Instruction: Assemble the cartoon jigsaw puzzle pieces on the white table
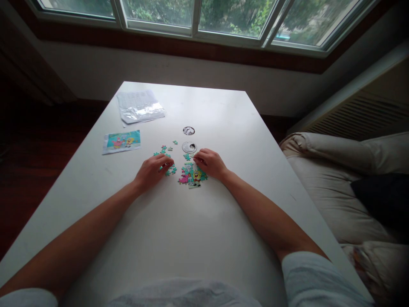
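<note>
Left hand (155, 169) over loose jigsaw pieces (164, 148), right hand (210, 163) at partial puzzle's (193, 175) far edge; grips unclear.

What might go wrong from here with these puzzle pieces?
The right hand hovers at the partly joined picture and might nudge it apart. The left hand could scatter loose pieces. One might slip into the round fitting's dark gap, if that is open.
</note>
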`<state>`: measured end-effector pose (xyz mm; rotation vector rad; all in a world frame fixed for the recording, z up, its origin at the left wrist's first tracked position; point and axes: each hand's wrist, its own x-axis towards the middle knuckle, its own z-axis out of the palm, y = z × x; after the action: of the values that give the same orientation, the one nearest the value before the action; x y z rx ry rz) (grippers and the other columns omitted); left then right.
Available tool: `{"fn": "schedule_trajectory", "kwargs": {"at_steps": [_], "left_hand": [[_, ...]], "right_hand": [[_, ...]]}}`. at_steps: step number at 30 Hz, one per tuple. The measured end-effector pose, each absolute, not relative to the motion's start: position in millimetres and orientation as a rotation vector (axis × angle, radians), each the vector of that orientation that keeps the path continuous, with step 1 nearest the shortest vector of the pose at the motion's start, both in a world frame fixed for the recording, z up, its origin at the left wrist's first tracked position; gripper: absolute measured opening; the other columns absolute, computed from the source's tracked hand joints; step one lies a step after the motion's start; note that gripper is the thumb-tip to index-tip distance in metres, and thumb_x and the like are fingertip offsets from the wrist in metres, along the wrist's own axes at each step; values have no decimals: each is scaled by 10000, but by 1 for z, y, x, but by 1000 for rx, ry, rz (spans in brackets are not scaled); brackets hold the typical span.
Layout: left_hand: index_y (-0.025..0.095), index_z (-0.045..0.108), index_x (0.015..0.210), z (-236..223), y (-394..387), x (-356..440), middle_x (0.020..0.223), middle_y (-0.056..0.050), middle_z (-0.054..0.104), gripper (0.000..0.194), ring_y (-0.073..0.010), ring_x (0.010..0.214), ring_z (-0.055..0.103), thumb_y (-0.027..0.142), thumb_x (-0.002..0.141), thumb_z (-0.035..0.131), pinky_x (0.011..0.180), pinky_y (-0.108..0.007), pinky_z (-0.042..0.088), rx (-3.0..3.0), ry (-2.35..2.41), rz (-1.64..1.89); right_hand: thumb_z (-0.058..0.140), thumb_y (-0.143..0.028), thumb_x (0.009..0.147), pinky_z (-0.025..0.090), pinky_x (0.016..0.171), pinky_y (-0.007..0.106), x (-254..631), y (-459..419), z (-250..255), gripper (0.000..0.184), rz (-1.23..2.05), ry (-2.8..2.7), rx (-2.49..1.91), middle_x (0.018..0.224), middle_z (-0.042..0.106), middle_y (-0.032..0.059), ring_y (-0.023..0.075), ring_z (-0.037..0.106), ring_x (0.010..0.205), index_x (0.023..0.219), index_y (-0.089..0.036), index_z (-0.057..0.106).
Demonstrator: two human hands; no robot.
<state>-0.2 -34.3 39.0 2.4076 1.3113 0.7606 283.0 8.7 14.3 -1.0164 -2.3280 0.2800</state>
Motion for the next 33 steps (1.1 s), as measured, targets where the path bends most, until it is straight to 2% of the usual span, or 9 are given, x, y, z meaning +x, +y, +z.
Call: {"fn": "schedule_trajectory", "kwargs": {"at_steps": [3, 6, 9, 13, 20, 27, 33], "left_hand": [[249, 687, 1086, 39, -38, 5, 1030, -29, 723, 216, -156, 884, 662, 270, 997, 492, 788, -260, 484, 2323, 1234, 786], [261, 643, 1175, 37, -41, 10, 997, -6, 744, 237, -145, 821, 665, 255, 968, 527, 768, -257, 495, 2202, 1279, 803], [250, 638, 1105, 37, -44, 14, 930, 8, 749, 182, -148, 785, 666, 264, 937, 569, 747, -261, 497, 2150, 1335, 785], [242, 680, 1025, 40, -46, 20, 944, -2, 749, 157, -161, 826, 675, 258, 936, 551, 760, -272, 503, 2179, 1299, 749], [252, 738, 1027, 38, -48, 31, 902, -9, 749, 200, -184, 837, 656, 219, 921, 571, 824, -317, 485, 2270, 1281, 756], [255, 757, 996, 35, -50, 34, 812, -3, 719, 178, -182, 776, 618, 199, 906, 614, 786, -325, 442, 2340, 1273, 699], [259, 755, 1008, 35, -50, 34, 836, -15, 718, 166, -194, 801, 611, 228, 919, 618, 794, -341, 427, 2382, 1286, 672]], "right_hand": [[539, -291, 987, 391, 728, 287, 283, 9, 14, 182, 279, -2327, -1022, 808, 612, 33, 168, 524, 760, 880, -213, 663], [541, -289, 986, 392, 730, 284, 283, 9, 13, 181, 273, -2327, -1021, 805, 609, 30, 166, 523, 759, 876, -212, 662], [542, -287, 985, 396, 740, 285, 283, 9, 13, 175, 272, -2329, -1022, 808, 609, 31, 169, 530, 771, 884, -214, 665], [541, -291, 986, 399, 745, 293, 283, 10, 14, 176, 274, -2332, -1032, 818, 619, 36, 175, 533, 778, 890, -219, 670], [538, -288, 987, 399, 748, 291, 283, 10, 13, 175, 263, -2335, -1040, 820, 616, 35, 177, 537, 786, 894, -222, 670], [531, -300, 993, 393, 744, 292, 283, 11, 12, 189, 247, -2340, -1025, 814, 611, 32, 175, 531, 782, 887, -216, 663], [539, -291, 986, 395, 740, 294, 283, 10, 13, 177, 261, -2338, -1025, 809, 609, 33, 175, 526, 775, 882, -217, 663]]}}
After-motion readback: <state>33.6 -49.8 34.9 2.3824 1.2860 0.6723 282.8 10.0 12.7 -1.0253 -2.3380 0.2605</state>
